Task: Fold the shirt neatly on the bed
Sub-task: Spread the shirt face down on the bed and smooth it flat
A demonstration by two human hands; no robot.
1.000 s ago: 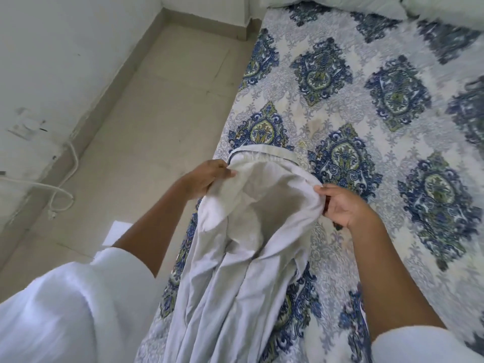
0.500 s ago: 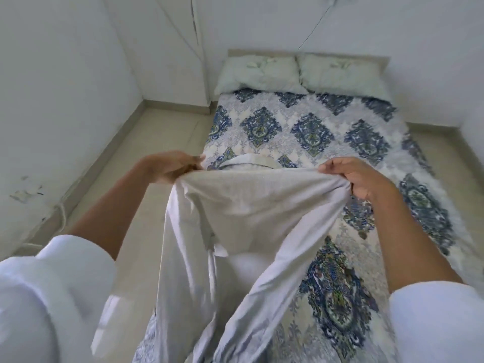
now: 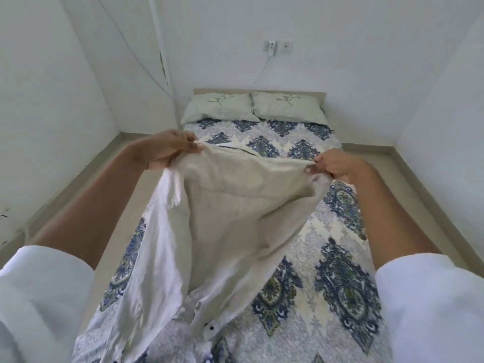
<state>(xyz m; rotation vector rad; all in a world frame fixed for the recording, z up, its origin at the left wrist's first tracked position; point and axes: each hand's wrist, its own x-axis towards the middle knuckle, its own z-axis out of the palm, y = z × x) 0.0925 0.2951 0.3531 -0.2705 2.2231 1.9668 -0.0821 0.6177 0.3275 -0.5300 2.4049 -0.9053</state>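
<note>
A white, cream-tinted shirt hangs stretched between my two hands above the bed. My left hand pinches its top left shoulder, and my right hand pinches the top right shoulder. The collar shows just behind the top edge. The lower part of the shirt trails down onto the patterned bedspread, with a buttoned edge near the bottom. Both of my arms are raised and spread wide.
Two pale green pillows lie at the head of the bed against the far wall. Beige floor runs along the left and right of the bed. A wall socket with a plugged cable sits above the headboard.
My hands have lifted the shirt higher and pulled further apart, stretching its shoulders wide. The view has tilted up, bringing the pillows and far wall into sight.
</note>
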